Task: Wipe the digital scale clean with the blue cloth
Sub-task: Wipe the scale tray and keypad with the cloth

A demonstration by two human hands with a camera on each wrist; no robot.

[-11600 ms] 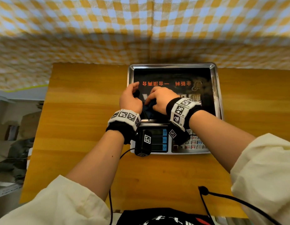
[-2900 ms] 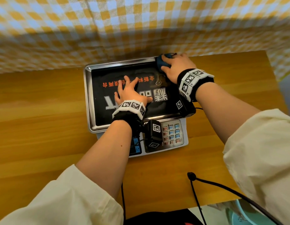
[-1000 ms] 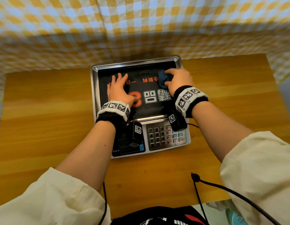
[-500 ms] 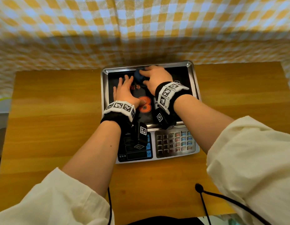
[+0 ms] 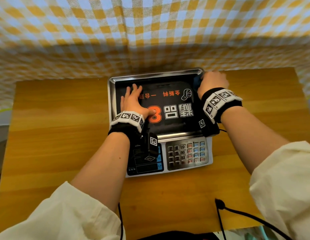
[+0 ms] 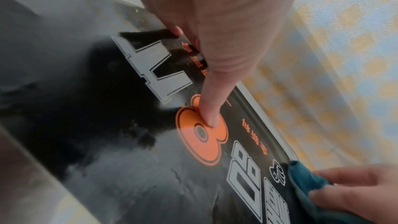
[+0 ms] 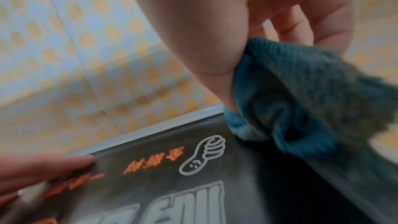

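The digital scale (image 5: pixel 185 154) stands mid-table, its steel pan (image 5: pixel 111 94) covered by a black printed film (image 5: pixel 169 122). My left hand (image 5: pixel 133 101) lies flat on the pan's left part, fingers straight, thumb on the orange "8" (image 6: pixel 201 140). My right hand (image 5: pixel 212 82) grips the bunched blue cloth (image 7: pixel 297 101) at the pan's far right corner. The cloth (image 5: pixel 196 81) is mostly hidden under the hand in the head view and shows in the left wrist view as the blue cloth (image 6: pixel 305 181).
The scale sits on a wooden table (image 5: pixel 64 135) against a yellow-checked curtain (image 5: pixel 150 32). The keypad (image 5: pixel 186 153) and display (image 5: pixel 147 168) face me. Black cables (image 5: pixel 237 212) cross the table's near edge.
My right hand has swept the cloth from the pan's far middle, beside the left hand, to its far right corner. The left hand stays pressed on the pan.
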